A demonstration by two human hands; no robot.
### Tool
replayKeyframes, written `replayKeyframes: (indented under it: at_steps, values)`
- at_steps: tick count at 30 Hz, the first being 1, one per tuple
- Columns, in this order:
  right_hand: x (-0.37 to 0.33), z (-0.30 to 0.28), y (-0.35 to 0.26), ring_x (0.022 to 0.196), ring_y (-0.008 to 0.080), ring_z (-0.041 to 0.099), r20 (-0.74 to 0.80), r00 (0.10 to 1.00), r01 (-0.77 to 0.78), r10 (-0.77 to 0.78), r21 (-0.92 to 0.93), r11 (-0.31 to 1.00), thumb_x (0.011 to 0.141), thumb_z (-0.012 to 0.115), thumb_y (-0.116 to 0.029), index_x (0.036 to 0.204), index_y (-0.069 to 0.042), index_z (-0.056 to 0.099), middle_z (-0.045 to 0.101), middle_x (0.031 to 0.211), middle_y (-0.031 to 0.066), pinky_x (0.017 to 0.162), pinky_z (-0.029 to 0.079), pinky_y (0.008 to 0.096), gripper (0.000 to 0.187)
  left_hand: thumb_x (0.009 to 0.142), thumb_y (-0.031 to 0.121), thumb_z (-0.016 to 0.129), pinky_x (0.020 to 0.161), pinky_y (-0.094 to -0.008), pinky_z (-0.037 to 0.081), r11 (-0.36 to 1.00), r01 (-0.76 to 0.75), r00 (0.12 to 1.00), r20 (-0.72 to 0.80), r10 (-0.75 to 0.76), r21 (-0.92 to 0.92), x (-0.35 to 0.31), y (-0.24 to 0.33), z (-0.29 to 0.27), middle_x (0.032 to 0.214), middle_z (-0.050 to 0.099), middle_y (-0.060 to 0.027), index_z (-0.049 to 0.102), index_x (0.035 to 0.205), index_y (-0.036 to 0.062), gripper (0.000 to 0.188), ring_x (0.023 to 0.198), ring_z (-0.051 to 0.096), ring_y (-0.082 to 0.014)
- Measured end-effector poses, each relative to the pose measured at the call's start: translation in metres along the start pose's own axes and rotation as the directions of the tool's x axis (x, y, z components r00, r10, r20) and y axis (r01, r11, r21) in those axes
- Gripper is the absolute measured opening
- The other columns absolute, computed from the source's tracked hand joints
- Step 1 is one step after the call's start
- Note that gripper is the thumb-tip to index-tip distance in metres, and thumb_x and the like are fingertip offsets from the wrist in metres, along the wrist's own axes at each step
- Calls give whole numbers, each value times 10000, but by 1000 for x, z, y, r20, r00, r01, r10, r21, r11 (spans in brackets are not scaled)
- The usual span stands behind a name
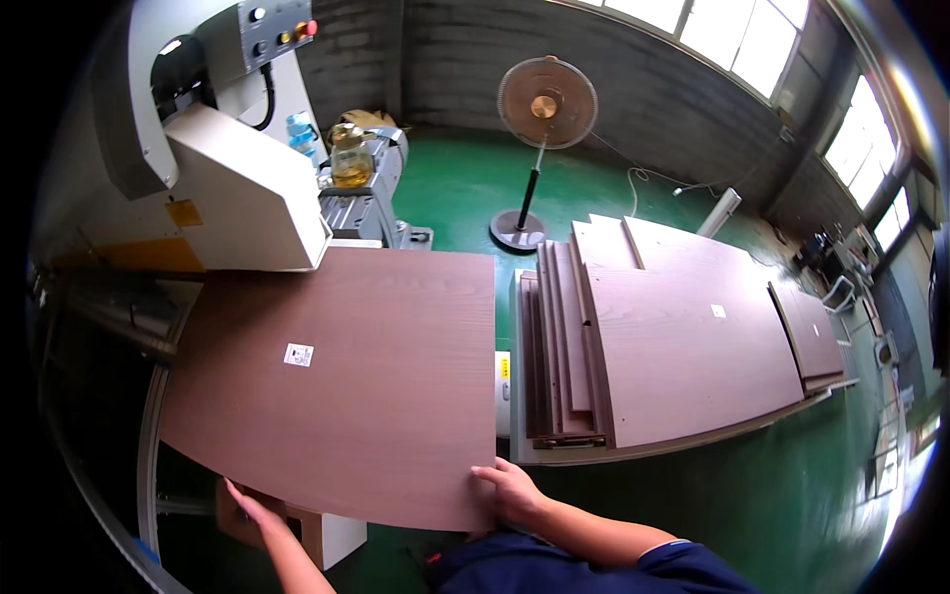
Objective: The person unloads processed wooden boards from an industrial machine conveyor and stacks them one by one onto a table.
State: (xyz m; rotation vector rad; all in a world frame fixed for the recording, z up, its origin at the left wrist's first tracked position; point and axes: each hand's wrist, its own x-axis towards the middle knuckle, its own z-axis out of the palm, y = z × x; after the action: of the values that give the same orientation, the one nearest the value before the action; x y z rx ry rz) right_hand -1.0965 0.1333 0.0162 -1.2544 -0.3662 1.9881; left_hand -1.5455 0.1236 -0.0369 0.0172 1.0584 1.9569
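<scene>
A large brown wood-grain board [386, 396] with a small white label lies flat, its far left part beneath the white housing of a machine [247, 188]. My right hand [513, 493] grips the board's near right corner, thumb on top and the other fingers hidden at the edge. My left hand [255, 510] is at the near edge toward the left, its visible fingers stretched out and pointing up to the edge. Whether that hand touches the board from below cannot be made out.
A stack of similar boards [693, 337] rests on a low platform at the right. Behind it stand a pedestal fan [547, 104] and a trailing white cable. A glass jar of amber liquid [351, 158] sits by the machine. A white box-like block [341, 538] is under the board.
</scene>
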Motion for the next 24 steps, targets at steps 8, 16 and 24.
replayKeyframes:
  at_steps: [8, 16, 24]
  values:
    - [-75, -62, 7, 1113, 182, 530, 13, 992, 126, -127, 75, 989, 844, 659, -98, 1279, -17, 442, 552, 1196, 96, 987, 413, 345, 493, 852, 519, 506, 1011, -396, 330, 993, 50, 997, 58, -56, 107, -58, -25, 36, 1360, 427, -84, 410, 1348, 51, 688, 1230, 401, -275]
    - [-111, -136, -7, 1150, 196, 511, 33, 980, 189, -198, 175, 966, 794, 677, -24, 1313, -42, 412, 535, 1235, 88, 1013, 388, 364, 583, 800, 353, 574, 902, -402, 416, 976, 176, 958, 205, -200, 131, -110, -68, 63, 1178, 539, -82, 508, 1222, 46, 527, 1082, 507, -264]
    - [-141, -225, 1, 1186, 212, 490, 152, 907, 281, -393, 479, 832, 704, 609, 107, 1381, -51, 344, 502, 1279, 103, 1029, 373, 339, 744, 700, 281, 608, 892, -415, 445, 971, 179, 898, 377, -227, 158, -168, -121, 47, 1120, 571, -76, 534, 1174, 66, 526, 1035, 542, -268]
